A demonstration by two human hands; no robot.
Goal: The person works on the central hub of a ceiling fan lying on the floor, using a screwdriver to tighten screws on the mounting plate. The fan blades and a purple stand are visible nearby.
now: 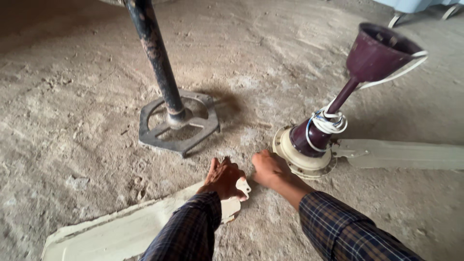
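Head view, left hand (224, 178) gripping fan blade (125, 232) end

Left hand (224, 178) lies palm down, fingers curled closed in a grip; right hand (269, 169) is a loose fist just right of it. Both forearms wear plaid sleeves.

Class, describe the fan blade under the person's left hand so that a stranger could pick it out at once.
Start at the maroon and cream ceiling fan motor lying on the dusty concrete floor. The cream metal fan blade lies detached at lower left, its bracket end under the left hand. The other cream blade is attached to the motor.
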